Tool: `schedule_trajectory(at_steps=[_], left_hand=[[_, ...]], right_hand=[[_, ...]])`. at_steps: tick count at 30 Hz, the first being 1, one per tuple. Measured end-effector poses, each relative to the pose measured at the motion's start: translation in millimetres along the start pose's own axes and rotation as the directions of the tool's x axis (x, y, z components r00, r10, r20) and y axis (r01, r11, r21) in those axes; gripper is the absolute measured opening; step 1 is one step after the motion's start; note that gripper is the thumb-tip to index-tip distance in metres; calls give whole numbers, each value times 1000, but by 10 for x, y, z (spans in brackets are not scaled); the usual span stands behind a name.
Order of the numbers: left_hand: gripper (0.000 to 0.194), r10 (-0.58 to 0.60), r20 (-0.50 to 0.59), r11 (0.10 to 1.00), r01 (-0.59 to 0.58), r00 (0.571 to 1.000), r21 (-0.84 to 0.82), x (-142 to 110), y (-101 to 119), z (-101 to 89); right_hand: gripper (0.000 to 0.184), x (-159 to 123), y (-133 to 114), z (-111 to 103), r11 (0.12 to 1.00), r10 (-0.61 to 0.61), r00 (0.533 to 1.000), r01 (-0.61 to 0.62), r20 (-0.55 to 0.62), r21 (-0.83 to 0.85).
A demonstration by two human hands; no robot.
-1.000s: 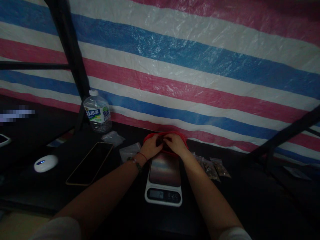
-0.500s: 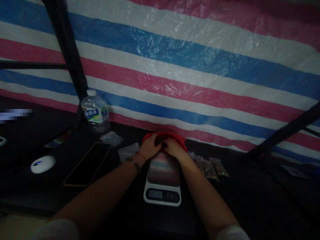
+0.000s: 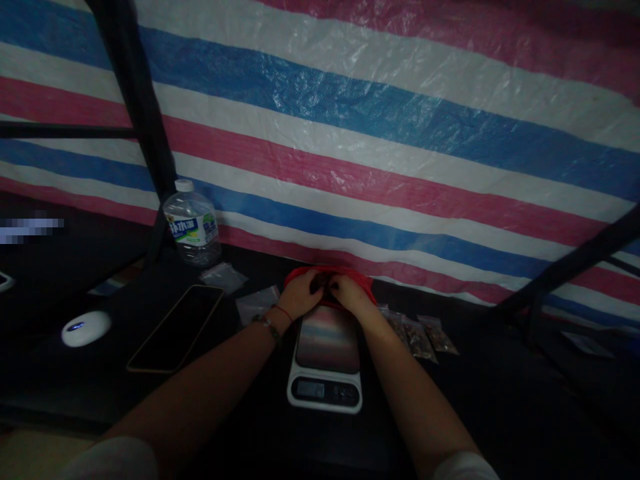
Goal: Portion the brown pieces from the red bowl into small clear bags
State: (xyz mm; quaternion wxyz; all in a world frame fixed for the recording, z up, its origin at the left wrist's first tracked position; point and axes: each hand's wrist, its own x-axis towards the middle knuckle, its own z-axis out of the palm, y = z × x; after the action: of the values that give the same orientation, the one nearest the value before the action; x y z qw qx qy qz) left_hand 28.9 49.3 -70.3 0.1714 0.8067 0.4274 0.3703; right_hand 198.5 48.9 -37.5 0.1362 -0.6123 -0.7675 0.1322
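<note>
Both my hands meet over a red bowl at the far side of a dark table. My left hand and my right hand have their fingers curled together around something small and dark between them; I cannot make out what it is. Just in front of the bowl, between my forearms, lies a white kitchen scale with a shiny plate and a lit display.
A dark phone lies left of the scale, with a white mouse-like device further left. A water bottle stands by a black post. Small clear bags lie left, filled bags right. Striped tarp behind.
My hands stay over the red bowl, their fingers shifting slightly closer together. The view has drifted a little; nothing else moved.
</note>
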Motion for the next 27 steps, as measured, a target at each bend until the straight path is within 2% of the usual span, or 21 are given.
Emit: schedule_trajectory(at_steps=[4, 8, 11, 15, 19, 23, 27], left_hand=[[35, -69, 11, 997, 69, 998, 38, -5, 20, -5], [33, -110, 27, 991, 107, 994, 78, -7, 42, -17], [37, -119, 39, 990, 115, 992, 81, -8, 47, -21], [45, -112, 46, 992, 109, 993, 71, -6, 43, -16], [41, -80, 65, 995, 75, 995, 66, 0, 45, -15], [40, -69, 61, 995, 65, 996, 74, 2, 39, -11], [41, -69, 42, 996, 66, 997, 57, 5, 19, -3]], right_hand=[[19, -4, -26, -58, 992, -1, 989, 20, -150, 124], [16, -21, -68, -83, 969, -7, 946, 87, -326, 232], [14, -25, -88, -67, 954, -28, 916, 144, -401, 262], [16, -34, -120, -41, 921, -90, 911, 230, -403, 315], [24, -45, -152, -25, 896, -136, 920, 273, -367, 350], [20, -48, -158, -26, 918, -186, 922, 286, -339, 275], [20, -63, -168, -56, 934, -187, 922, 274, -340, 229]])
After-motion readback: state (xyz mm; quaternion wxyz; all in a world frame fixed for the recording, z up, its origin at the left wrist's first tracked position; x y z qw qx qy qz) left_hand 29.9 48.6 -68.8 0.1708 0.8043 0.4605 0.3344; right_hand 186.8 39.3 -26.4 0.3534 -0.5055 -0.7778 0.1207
